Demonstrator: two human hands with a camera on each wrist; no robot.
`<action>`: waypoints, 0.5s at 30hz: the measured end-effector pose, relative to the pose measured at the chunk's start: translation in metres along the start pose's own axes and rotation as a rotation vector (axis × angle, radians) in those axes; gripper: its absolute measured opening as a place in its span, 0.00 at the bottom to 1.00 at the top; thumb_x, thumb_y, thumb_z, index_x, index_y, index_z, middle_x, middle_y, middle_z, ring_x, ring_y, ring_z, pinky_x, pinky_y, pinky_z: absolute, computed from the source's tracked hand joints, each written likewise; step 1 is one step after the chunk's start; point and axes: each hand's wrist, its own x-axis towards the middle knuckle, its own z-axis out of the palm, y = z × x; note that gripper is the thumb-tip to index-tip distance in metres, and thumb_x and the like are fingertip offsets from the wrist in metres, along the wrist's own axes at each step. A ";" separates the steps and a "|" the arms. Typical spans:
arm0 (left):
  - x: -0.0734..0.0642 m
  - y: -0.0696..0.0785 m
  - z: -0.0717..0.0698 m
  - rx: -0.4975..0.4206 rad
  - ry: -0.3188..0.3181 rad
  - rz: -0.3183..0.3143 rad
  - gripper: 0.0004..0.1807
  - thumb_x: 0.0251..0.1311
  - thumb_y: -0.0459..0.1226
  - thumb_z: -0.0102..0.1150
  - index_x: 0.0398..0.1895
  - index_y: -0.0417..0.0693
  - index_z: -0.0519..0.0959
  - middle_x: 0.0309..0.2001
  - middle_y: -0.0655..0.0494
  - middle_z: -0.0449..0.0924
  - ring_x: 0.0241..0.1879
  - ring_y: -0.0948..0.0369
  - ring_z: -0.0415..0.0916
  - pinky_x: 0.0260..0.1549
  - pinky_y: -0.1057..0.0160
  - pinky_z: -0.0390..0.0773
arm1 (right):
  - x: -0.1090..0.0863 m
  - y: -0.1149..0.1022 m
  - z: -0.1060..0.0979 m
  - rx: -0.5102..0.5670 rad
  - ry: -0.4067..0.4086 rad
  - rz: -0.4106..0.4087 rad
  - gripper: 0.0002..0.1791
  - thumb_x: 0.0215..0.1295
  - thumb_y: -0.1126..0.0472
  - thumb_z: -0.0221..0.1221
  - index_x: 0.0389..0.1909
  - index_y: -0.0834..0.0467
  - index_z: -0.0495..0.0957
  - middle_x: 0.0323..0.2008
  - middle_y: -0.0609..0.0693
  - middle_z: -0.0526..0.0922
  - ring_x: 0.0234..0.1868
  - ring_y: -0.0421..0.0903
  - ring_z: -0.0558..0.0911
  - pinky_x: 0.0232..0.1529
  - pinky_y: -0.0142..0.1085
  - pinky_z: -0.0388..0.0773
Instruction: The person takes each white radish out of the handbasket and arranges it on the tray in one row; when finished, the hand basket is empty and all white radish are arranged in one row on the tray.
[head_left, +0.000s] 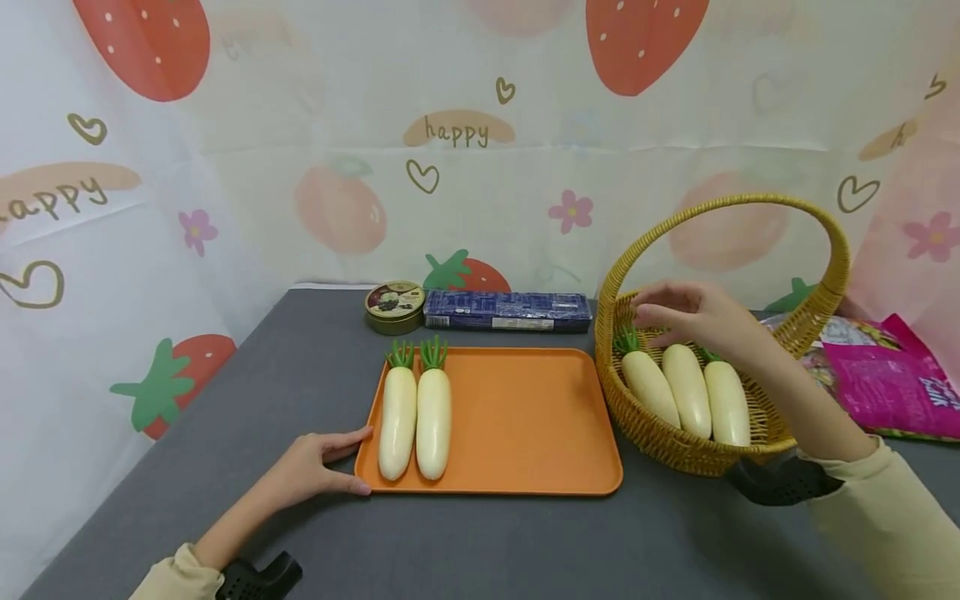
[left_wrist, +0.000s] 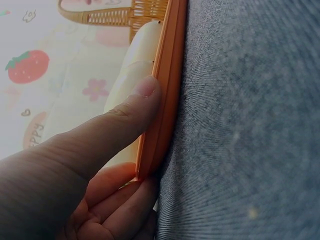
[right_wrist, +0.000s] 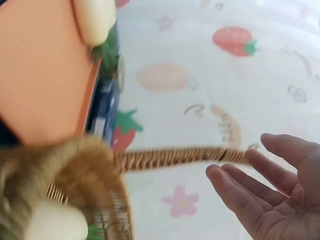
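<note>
My left hand (head_left: 318,468) grips the near left corner of an orange tray (head_left: 532,425), thumb (left_wrist: 142,95) on its front rim and other fingers bent at its left side. Two white radishes (head_left: 398,421) with green tops lie side by side at the tray's left end. Over a yellow wicker basket (head_left: 660,450) hovers my right hand (head_left: 697,321), holding nothing, fingers apart and slightly bent. Three more white radishes (head_left: 686,392) lie inside this basket, part of their tops hidden. In the right wrist view, that hand (right_wrist: 280,192) appears near the basket's handle (right_wrist: 175,156).
Behind the tray stand a round tin (head_left: 395,307) and a long blue box (head_left: 506,312). A pink package (head_left: 892,375) lies right of the basket. The basket's arched handle (head_left: 738,200) rises above the right hand. A printed cloth (head_left: 480,200) hangs behind the grey table (head_left: 525,550).
</note>
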 end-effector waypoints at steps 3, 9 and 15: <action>0.002 0.002 0.001 0.003 0.005 0.006 0.42 0.40 0.47 0.70 0.59 0.37 0.67 0.53 0.39 0.69 0.54 0.49 0.66 0.48 0.51 0.67 | 0.010 0.009 -0.014 -0.164 0.015 0.003 0.20 0.66 0.55 0.51 0.50 0.67 0.71 0.42 0.61 0.76 0.39 0.49 0.78 0.34 0.39 0.78; 0.004 0.002 0.000 -0.005 0.002 0.009 0.43 0.39 0.48 0.70 0.59 0.36 0.67 0.53 0.38 0.69 0.54 0.49 0.66 0.47 0.52 0.68 | 0.030 0.033 -0.025 -0.398 0.060 -0.025 0.19 0.66 0.57 0.52 0.49 0.68 0.72 0.44 0.66 0.75 0.42 0.60 0.77 0.35 0.46 0.76; 0.003 0.000 0.000 -0.010 -0.007 0.016 0.42 0.41 0.46 0.70 0.60 0.36 0.66 0.53 0.38 0.69 0.54 0.49 0.66 0.47 0.52 0.68 | 0.049 0.054 -0.020 -0.538 -0.020 0.048 0.22 0.63 0.55 0.55 0.53 0.65 0.70 0.50 0.68 0.71 0.50 0.63 0.70 0.43 0.52 0.70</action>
